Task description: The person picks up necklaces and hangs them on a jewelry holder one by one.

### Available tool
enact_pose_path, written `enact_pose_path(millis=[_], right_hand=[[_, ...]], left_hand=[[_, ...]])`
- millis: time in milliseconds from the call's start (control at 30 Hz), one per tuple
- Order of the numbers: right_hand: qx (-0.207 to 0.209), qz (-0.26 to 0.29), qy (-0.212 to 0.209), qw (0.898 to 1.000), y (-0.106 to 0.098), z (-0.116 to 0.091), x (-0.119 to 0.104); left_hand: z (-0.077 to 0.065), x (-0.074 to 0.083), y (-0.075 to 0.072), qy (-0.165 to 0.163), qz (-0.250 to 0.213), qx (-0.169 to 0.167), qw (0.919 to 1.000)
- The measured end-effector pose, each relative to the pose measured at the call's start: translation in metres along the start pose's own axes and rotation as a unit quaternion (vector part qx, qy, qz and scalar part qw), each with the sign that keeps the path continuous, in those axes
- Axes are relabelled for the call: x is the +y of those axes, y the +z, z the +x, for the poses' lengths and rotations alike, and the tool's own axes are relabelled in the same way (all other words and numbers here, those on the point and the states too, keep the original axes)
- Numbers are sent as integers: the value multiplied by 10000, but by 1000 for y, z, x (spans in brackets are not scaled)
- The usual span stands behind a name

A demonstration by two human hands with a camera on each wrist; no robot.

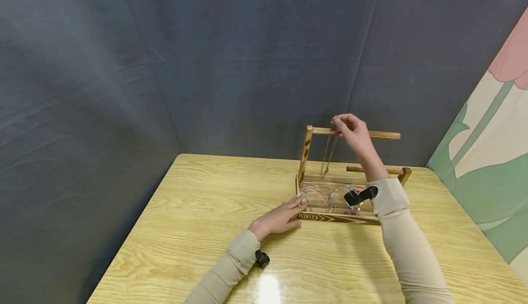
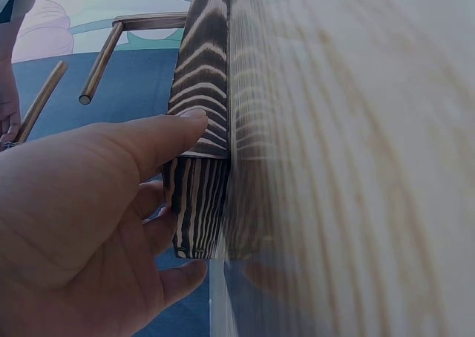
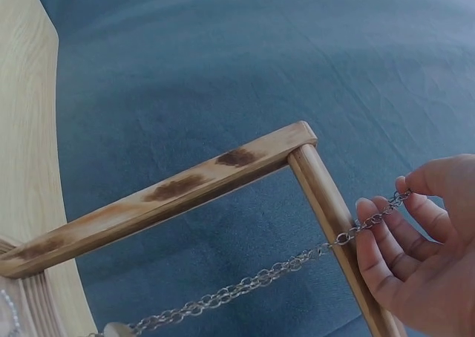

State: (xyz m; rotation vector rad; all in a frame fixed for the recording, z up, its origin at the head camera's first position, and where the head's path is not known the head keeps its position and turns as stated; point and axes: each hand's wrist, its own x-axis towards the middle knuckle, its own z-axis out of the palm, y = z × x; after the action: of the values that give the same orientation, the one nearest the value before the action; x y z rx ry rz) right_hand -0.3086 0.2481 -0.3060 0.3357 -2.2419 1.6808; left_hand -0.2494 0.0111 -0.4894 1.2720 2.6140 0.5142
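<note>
A wooden jewelry stand (image 1: pixel 336 218) with a tray base and two bars sits on the table. My right hand (image 1: pixel 355 134) is up at its upper bar (image 1: pixel 384 135), thumb and fingertips pinching one end of a silver chain necklace (image 3: pixel 249 283). The chain passes over the bar and hangs down doubled behind the tray, with a small pendant (image 3: pixel 119 329) low on it. My left hand (image 1: pixel 280 217) holds the tray's left front corner. In the left wrist view its thumb presses the dark-grained front wall (image 2: pixel 200 77), and the other fingers bend around the end.
Inside the tray lie a pale beaded strand (image 1: pixel 314 188) and a colorful beaded strand (image 1: pixel 354 212). A shorter lower bar (image 1: pixel 363 170) juts in from the right-hand post. The light wood table (image 1: pixel 185 212) meets a dark curtain (image 1: pixel 247 65) behind; a painted wall (image 1: pixel 486 166) is at right.
</note>
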Motion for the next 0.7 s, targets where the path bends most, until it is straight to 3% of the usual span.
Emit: enact_pose_path(millis=[700], right_hand=[[-175,-40,24,9998,10,-1,-6]], left_hand=[[0,-1,0,78,16,55,10000]])
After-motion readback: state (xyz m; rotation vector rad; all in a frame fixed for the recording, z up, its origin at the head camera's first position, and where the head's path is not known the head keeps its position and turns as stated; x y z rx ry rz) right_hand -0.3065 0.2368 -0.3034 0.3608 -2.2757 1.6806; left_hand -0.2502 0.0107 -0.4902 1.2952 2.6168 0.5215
